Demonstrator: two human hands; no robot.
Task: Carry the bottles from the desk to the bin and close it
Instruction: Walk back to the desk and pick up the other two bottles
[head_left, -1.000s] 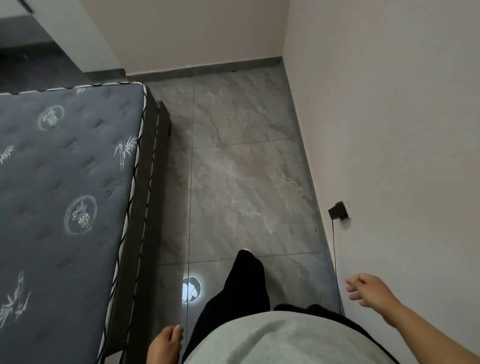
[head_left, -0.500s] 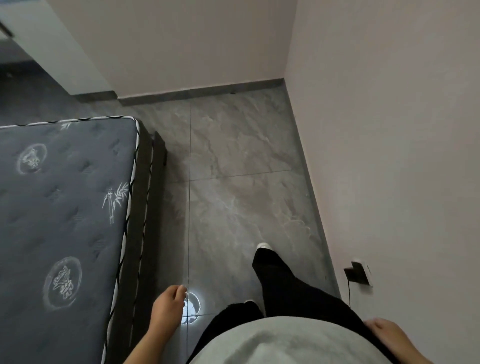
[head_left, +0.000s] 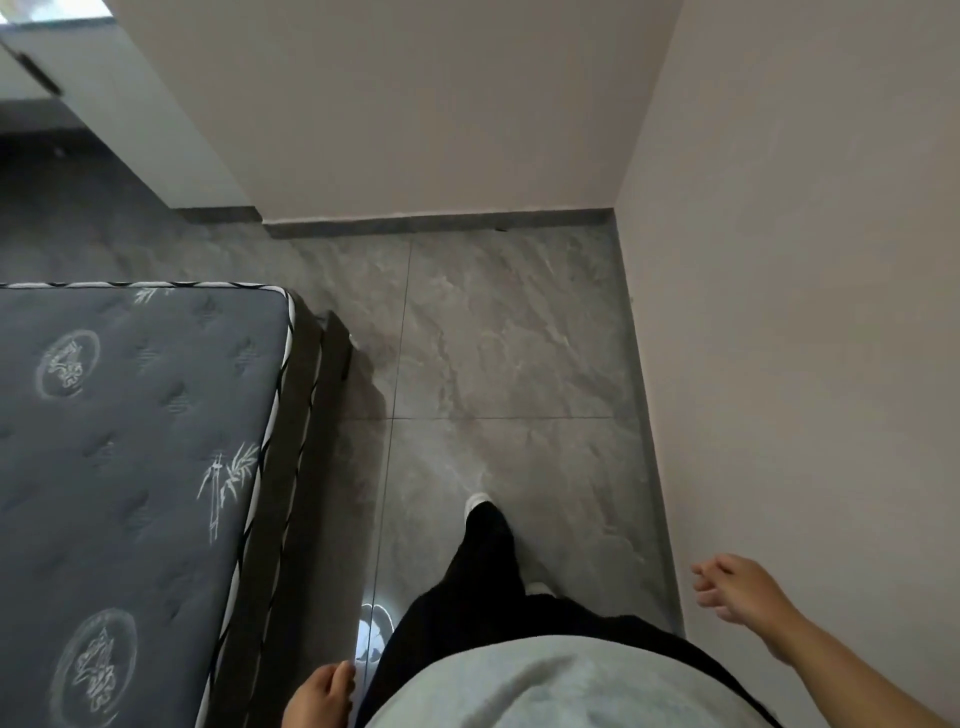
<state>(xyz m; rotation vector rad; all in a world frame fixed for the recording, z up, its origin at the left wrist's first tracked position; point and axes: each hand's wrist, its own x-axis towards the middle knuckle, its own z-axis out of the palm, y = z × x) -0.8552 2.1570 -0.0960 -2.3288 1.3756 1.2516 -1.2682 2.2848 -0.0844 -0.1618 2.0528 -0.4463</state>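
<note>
Grey marble-look floor (head_left: 519, 338) runs between a dark mattress (head_left: 130, 441) on the left and a pale wall (head_left: 805, 312) on the right. No bottles, desk or bin are in view. Walking is likely the step in hand; keeping midway between bed frame and wall should avoid bumps. Right hand (head_left: 737, 587) swings forward beside the wall, fingers loosely curled, holding nothing. Left hand (head_left: 319, 699) hangs low by the hip, fingers curled, apparently empty.
</note>
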